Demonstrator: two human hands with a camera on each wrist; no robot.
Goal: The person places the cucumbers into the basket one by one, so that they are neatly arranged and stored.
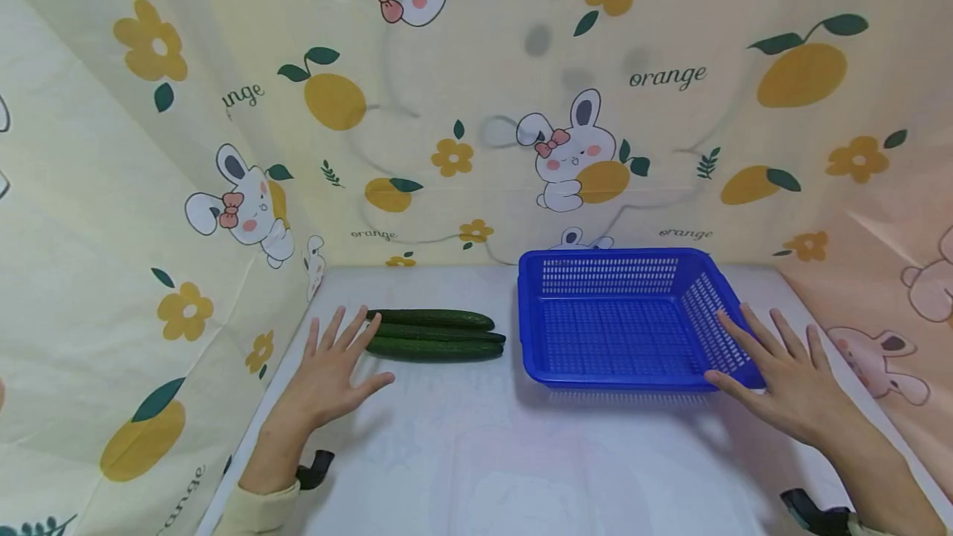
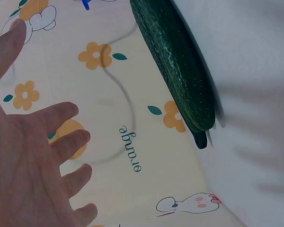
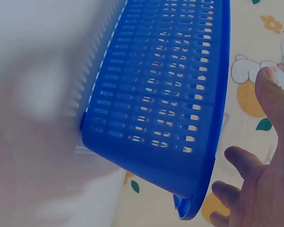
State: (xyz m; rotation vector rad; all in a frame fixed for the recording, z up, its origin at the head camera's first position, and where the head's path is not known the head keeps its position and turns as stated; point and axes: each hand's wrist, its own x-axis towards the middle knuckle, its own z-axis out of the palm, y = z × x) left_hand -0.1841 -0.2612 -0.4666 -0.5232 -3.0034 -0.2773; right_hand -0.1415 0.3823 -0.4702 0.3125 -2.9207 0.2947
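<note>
Left hand (image 1: 331,379) and right hand (image 1: 792,387), fingers spread, hold nothing; handling seems unbegun, cucumbers (image 1: 439,347) lying outside the basket (image 1: 606,337) at its nine o'clock.

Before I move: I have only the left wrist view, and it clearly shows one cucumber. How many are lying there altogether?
Observer: Three. The head view shows the cucumbers lying side by side.
Operator: Understood. Where does the blue basket stand from them?
Observer: The blue basket is to their right on the same white table, with a gap between.
Operator: And what is the right grip doing?
Observer: The right grip is at the basket's right side, fingers spread and holding nothing.
</note>
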